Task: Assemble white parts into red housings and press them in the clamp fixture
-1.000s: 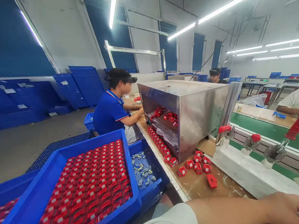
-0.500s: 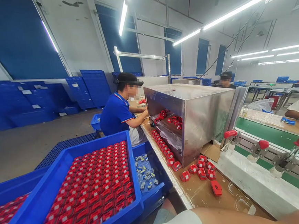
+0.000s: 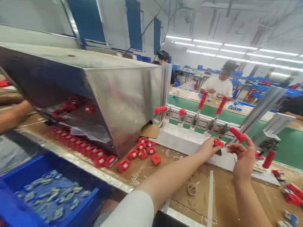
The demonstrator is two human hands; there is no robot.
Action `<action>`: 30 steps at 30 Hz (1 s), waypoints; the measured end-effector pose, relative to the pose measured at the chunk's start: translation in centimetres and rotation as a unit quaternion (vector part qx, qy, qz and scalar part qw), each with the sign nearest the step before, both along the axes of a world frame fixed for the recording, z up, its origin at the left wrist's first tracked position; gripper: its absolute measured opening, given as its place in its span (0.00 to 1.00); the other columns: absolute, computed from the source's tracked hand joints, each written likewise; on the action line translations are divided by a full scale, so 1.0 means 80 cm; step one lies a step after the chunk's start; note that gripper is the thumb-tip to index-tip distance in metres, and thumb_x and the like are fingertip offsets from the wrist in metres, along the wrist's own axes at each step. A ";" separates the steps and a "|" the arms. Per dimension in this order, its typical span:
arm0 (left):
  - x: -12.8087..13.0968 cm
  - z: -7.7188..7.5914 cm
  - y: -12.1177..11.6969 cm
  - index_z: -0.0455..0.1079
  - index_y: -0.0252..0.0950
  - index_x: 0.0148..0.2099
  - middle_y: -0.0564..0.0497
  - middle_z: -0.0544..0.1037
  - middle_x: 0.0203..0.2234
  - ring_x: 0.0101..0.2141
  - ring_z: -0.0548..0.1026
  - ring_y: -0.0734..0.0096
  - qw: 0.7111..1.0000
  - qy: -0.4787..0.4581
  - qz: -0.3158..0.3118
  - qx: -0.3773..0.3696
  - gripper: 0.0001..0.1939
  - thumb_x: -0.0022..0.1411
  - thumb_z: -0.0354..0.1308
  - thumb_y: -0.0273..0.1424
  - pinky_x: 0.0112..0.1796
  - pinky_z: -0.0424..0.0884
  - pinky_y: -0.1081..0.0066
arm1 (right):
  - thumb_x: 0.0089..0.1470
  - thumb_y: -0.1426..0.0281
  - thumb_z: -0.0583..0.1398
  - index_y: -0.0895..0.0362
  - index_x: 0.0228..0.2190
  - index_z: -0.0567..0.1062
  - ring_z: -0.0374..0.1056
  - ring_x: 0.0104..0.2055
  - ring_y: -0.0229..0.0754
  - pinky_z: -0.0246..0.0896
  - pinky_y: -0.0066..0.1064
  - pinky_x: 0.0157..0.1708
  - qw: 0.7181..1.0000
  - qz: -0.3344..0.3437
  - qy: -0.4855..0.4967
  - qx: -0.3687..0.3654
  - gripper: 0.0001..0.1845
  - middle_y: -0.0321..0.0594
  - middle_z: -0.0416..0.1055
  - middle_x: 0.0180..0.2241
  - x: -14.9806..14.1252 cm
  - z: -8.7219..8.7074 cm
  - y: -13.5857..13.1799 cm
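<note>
My left hand (image 3: 207, 150) reaches over the white fixture bar with its fingers closed on a small red plastic part (image 3: 218, 143); a dark piece shows just below the part. Beside it, my right hand (image 3: 243, 162) is raised with its fingers apart. Its index finger is at the end of the red handle (image 3: 237, 134) of a toggle clamp, seeming to touch it. More toggle clamps with red handles (image 3: 203, 100) stand in a row along the white fixture bar (image 3: 183, 138). Several loose red parts (image 3: 142, 154) lie on the bench to the left.
A sheet-metal box (image 3: 123, 100) stands on the left, with a row of red parts (image 3: 80, 145) along its front. Blue bins (image 3: 86, 206) sit below the bench edge. Red and white-blue pieces (image 3: 293, 194) lie at right. A co-worker's arm (image 3: 6, 119) shows at far left.
My view has swung right, from the bin of red parts to the clamps. Both my hands are now in view at the fixture, the left with a red part.
</note>
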State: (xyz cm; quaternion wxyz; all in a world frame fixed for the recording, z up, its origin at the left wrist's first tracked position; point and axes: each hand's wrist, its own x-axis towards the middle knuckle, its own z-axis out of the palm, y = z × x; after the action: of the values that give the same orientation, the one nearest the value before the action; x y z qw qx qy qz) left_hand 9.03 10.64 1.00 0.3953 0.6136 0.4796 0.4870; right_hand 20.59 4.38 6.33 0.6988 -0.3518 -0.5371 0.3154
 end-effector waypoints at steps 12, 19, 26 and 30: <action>0.007 -0.003 0.004 0.67 0.38 0.57 0.47 0.79 0.49 0.48 0.77 0.62 0.983 0.179 0.044 0.000 0.20 0.64 0.63 0.34 0.48 0.71 0.69 | 0.61 0.40 0.56 0.54 0.51 0.74 0.71 0.31 0.43 0.63 0.34 0.30 0.988 0.022 -0.148 -0.035 0.33 0.40 0.74 0.34 0.018 0.056 0.022; -0.006 -0.005 0.005 0.68 0.42 0.58 0.50 0.78 0.53 0.52 0.75 0.61 0.980 0.193 0.036 0.021 0.21 0.65 0.63 0.37 0.54 0.67 0.66 | 0.61 0.39 0.54 0.53 0.51 0.72 0.70 0.34 0.43 0.63 0.34 0.32 0.984 0.017 -0.176 -0.032 0.33 0.39 0.73 0.36 0.018 0.063 0.015; -0.005 -0.013 0.022 0.67 0.44 0.61 0.50 0.78 0.53 0.55 0.73 0.58 0.973 0.227 0.028 0.024 0.22 0.68 0.58 0.44 0.58 0.65 0.61 | 0.62 0.38 0.52 0.54 0.48 0.74 0.67 0.30 0.40 0.60 0.32 0.29 0.979 -0.031 -0.202 -0.009 0.34 0.35 0.69 0.30 0.012 0.079 0.017; -0.003 -0.022 0.034 0.65 0.44 0.63 0.50 0.77 0.56 0.56 0.73 0.59 0.978 0.206 0.012 0.023 0.24 0.70 0.56 0.45 0.58 0.66 0.64 | 0.62 0.39 0.53 0.53 0.45 0.74 0.67 0.30 0.39 0.59 0.31 0.28 0.979 -0.029 -0.202 -0.023 0.32 0.36 0.71 0.33 0.013 0.081 0.017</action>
State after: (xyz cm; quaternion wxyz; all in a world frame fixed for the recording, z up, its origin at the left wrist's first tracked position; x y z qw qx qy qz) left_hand 8.76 13.36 -0.76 0.2682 0.7039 0.5469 0.3654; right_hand 21.62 5.73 12.83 0.5767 -0.4398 -0.6490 0.2298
